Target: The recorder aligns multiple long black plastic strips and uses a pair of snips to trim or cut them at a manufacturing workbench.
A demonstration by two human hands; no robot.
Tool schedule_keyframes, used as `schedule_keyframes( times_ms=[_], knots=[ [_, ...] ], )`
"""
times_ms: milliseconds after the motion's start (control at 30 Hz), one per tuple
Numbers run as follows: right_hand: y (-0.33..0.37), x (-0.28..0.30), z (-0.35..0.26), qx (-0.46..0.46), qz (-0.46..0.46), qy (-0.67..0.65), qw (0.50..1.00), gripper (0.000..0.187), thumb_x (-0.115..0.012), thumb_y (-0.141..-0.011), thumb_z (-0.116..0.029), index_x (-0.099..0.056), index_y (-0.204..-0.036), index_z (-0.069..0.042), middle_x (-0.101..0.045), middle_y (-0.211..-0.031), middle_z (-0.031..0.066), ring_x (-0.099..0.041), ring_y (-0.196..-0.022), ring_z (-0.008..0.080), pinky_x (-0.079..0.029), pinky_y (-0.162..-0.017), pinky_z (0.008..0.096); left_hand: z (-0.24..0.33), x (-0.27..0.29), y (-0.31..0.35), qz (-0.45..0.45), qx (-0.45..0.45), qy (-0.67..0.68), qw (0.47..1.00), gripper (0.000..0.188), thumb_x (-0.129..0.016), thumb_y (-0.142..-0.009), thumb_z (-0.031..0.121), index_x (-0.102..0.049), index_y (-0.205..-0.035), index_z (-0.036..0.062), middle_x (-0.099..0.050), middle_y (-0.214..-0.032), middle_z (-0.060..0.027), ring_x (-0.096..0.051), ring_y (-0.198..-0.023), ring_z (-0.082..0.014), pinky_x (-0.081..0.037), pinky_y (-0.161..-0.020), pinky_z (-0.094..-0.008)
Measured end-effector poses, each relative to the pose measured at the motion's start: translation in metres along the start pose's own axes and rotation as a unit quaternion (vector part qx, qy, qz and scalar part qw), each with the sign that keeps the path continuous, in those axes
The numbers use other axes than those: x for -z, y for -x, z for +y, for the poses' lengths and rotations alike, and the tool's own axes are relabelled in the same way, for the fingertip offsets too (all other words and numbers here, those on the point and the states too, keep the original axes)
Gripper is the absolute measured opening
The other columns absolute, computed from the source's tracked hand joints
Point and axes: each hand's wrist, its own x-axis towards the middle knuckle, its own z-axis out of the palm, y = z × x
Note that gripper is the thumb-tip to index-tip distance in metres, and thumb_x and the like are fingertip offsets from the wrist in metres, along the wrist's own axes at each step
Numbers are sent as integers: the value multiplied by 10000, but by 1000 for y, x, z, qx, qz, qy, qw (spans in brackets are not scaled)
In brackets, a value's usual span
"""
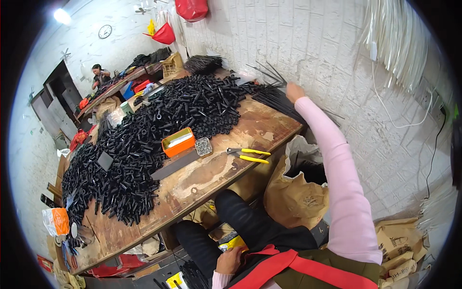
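My right hand (294,91) is stretched far out to the table's back right corner, its fingers closed around a few thin black rods (270,72) that fan up and left. Below it, a bundle of similar black rods (276,102) lies along the table edge, partly hidden by my arm. Down by my lap, my left hand (229,260) is curled; whatever is in it is hidden. A yellow packet (235,243) lies next to that hand. A heap of short black tubes (187,103) covers much of the wooden table (211,176).
Yellow-handled pliers (249,155), an orange box (178,142) and a small clear tray of metal bits (203,146) lie on the table. A brown paper sack (293,197) stands beside my legs. Another person (100,74) works at a far bench; a white wall rises on the right.
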Motion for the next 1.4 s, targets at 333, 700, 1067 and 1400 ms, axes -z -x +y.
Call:
schedule_keyframes(
  times_ms=[333, 700, 1067, 1400],
  knots=[
    [-42, 161, -104, 7, -443, -663, 604, 221, -672, -938, -199, -580, -778, -78, -460, -584, -56, -446, -482, 45, -398, -431, 228, 13, 35, -20, 1, -215, 132, 968, 249, -539, -977, 183, -632, -1172, 60, -698, -933, -186, -697, -845, -296, -561, -764, -377],
    [167, 218, -336, -42, -437, -816, 377, 343, -542, -998, -420, -495, -936, -85, -383, -642, -53, -298, -456, 44, -263, -402, 220, 104, 213, -66, 161, -124, 567, 799, 470, -460, -1045, 317, -457, -1388, -4, -675, -1089, -118, -648, -966, -200, -504, -916, -375],
    [253, 195, -271, 491, -349, -463, 651, 369, -516, -1003, -329, -606, -1142, 0, -687, -916, 133, -677, -819, 225, -523, -763, 355, 103, 217, 24, 272, -60, 580, 766, 233, -375, -1073, 266, -510, -1095, 77, -356, -627, 45, -257, -419, -41, -207, -362, -202],
    [181, 211, -243, 254, -188, -648, 693, 355, -513, -1009, -216, -577, -1273, 14, -646, -1140, 78, -606, -1069, 158, -489, -918, 302, 106, 217, -33, 177, -103, 588, 782, 326, -341, -1082, 301, -503, -1145, 25, -396, -681, 30, -308, -472, -50, -247, -403, -200]
  ],
)
